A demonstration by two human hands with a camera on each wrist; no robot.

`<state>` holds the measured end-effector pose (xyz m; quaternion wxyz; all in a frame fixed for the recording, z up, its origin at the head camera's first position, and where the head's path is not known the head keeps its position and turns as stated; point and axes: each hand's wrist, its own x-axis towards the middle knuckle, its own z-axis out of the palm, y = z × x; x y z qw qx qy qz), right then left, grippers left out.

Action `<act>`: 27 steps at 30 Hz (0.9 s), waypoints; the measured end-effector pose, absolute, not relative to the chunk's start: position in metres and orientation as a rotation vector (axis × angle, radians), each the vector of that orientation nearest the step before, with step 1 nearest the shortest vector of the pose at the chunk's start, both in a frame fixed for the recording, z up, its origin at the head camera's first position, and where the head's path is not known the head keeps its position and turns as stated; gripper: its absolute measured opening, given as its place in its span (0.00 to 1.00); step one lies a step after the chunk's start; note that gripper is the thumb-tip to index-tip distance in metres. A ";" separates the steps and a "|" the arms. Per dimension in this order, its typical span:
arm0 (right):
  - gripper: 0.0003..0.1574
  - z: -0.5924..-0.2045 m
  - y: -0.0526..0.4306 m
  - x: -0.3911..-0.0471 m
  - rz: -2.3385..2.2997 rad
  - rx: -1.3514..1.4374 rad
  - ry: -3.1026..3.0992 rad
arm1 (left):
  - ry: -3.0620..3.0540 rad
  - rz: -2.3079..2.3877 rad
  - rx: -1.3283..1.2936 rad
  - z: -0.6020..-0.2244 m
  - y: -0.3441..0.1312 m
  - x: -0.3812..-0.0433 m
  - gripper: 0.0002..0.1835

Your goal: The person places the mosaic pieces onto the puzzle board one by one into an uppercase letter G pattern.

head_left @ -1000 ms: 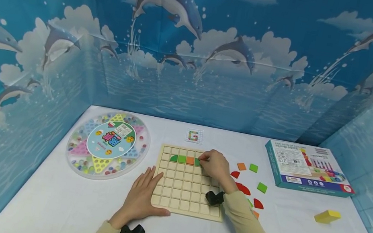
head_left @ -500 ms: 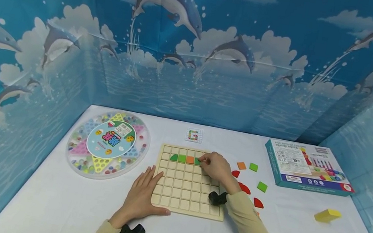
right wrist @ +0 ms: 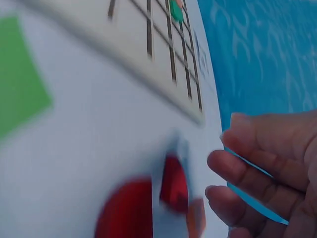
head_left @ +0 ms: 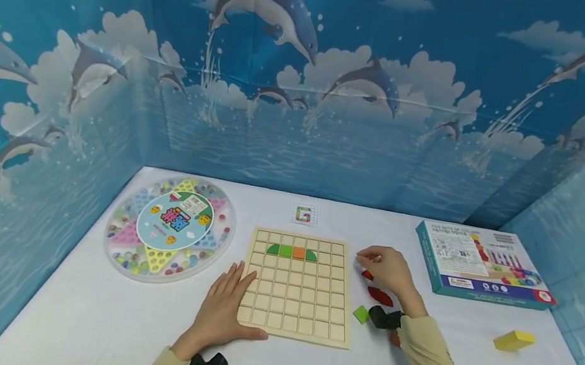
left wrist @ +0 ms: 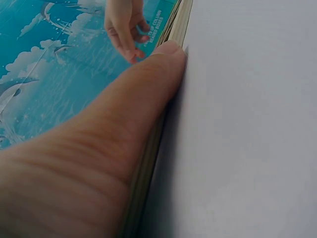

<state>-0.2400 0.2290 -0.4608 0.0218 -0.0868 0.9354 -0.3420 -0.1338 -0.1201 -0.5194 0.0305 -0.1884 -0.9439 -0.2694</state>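
My left hand (head_left: 220, 311) lies with straight, spread fingers along the left edge of the wooden grid board (head_left: 292, 302), its thumb against the front edge. A row on the board holds a green quarter-round piece (head_left: 273, 249), a green square (head_left: 286, 251), an orange square (head_left: 298, 253) and another green quarter-round piece (head_left: 311, 255). Right of the board, my right hand (head_left: 390, 271) hovers over loose pieces. In the right wrist view its fingers are loosely bent, with nothing seen between them. Below it are red quarter-round pieces (head_left: 380, 296); a green square (head_left: 360, 314) lies nearby.
A small card (head_left: 305, 214) with a coloured G pattern lies behind the board. A round marble game (head_left: 165, 226) is at the left. At the right are a flat box (head_left: 483, 264) and a yellow block (head_left: 513, 340). A dolphin-print curtain surrounds the table.
My right hand has let go of the right-hand green quarter-round piece, which stays in its cell, and has moved right, off the board. My left hand has stayed in place.
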 end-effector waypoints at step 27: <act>0.20 -0.462 0.286 -0.227 -0.721 0.087 2.947 | -2.923 -0.830 -0.566 -0.521 -0.119 -0.135 0.63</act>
